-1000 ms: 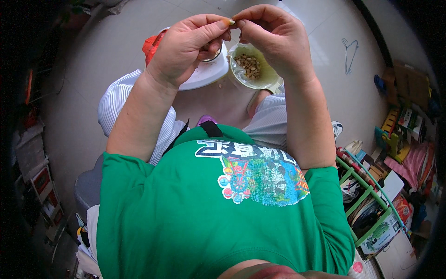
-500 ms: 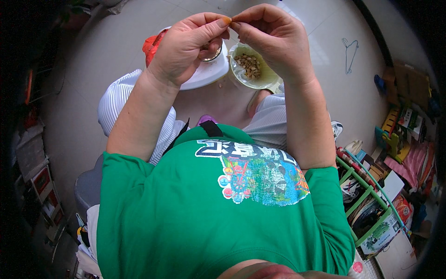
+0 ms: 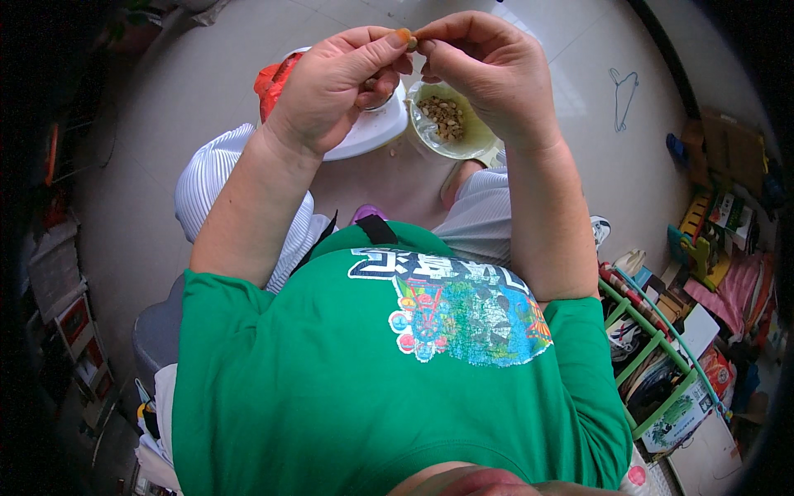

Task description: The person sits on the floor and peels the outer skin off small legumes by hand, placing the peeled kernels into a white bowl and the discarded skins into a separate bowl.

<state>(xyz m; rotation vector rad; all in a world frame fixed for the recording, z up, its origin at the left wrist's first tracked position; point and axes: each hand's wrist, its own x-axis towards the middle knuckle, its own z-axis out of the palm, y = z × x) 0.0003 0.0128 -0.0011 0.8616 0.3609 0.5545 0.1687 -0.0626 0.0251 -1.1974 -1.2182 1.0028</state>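
Observation:
My left hand [image 3: 327,87] and my right hand [image 3: 500,78] meet at the top of the view, over the white tabletop and the bin. Both are closed in a pinch, thumb against fingers, on one small brownish piece [image 3: 413,44] that looks like a nut or seed. The fingertips hide most of it. An orange-yellow stain colours the left thumbnail. Below the right hand stands a pale yellow-green bin [image 3: 473,150] with a clear plastic liner. Tan shell-like bits [image 3: 442,117] lie in it.
Behind my left hand, a red plastic bag [image 3: 269,89] lies at the white tabletop [image 3: 368,136], with a container partly hidden there. A wire hanger [image 3: 622,99] lies on the floor. A green rack [image 3: 666,401] with piled goods stands at the right. My knees flank the bin and tabletop.
Both hands have shifted slightly down, with fingertips still together. More of the small brownish piece shows between them now.

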